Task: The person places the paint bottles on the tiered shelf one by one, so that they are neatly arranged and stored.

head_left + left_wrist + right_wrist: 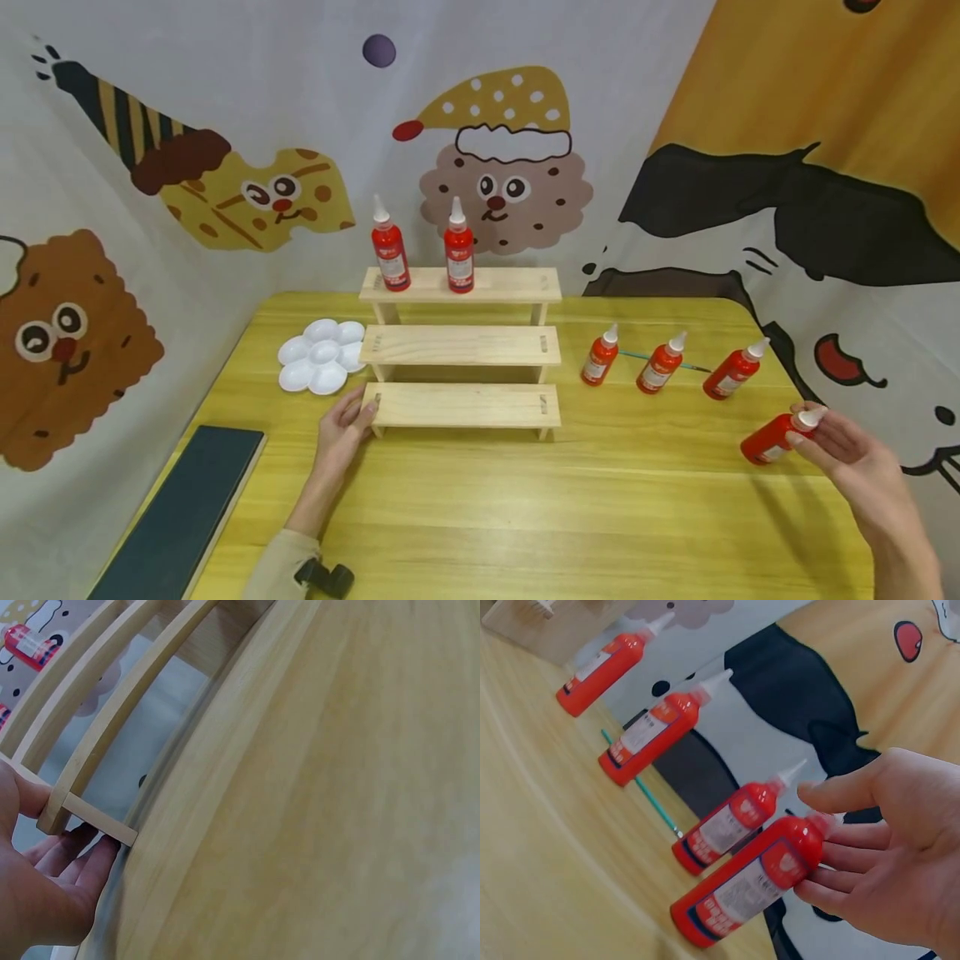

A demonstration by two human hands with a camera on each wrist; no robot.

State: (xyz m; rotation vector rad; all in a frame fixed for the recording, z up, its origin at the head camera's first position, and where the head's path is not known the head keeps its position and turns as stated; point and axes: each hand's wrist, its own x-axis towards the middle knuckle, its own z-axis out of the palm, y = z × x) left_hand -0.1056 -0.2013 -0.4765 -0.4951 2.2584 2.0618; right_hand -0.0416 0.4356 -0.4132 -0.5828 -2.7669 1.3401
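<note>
My left hand [347, 429] grips the left end of the lowest shelf of a three-step wooden display stand [465, 406]. In the left wrist view its thumb lies on the plank [112, 735] and its fingers are by the stand's leg. My right hand [862, 467] is around the neck of the nearest red squeeze bottle [768, 442], which has a white nozzle cap. In the right wrist view the fingers lie behind that bottle [746, 885], with the thumb apart from it. Two similar bottles [392, 257] [460, 258] stand on the top shelf.
Three more red bottles [599, 360] [660, 368] [731, 375] stand right of the stand, before a thin teal-handled brush [633, 354]. A white flower-shaped palette [324, 353] lies at left. A dark flat board [187, 508] lies along the left edge. Cartoon-printed cloth [300, 83] hangs behind the table.
</note>
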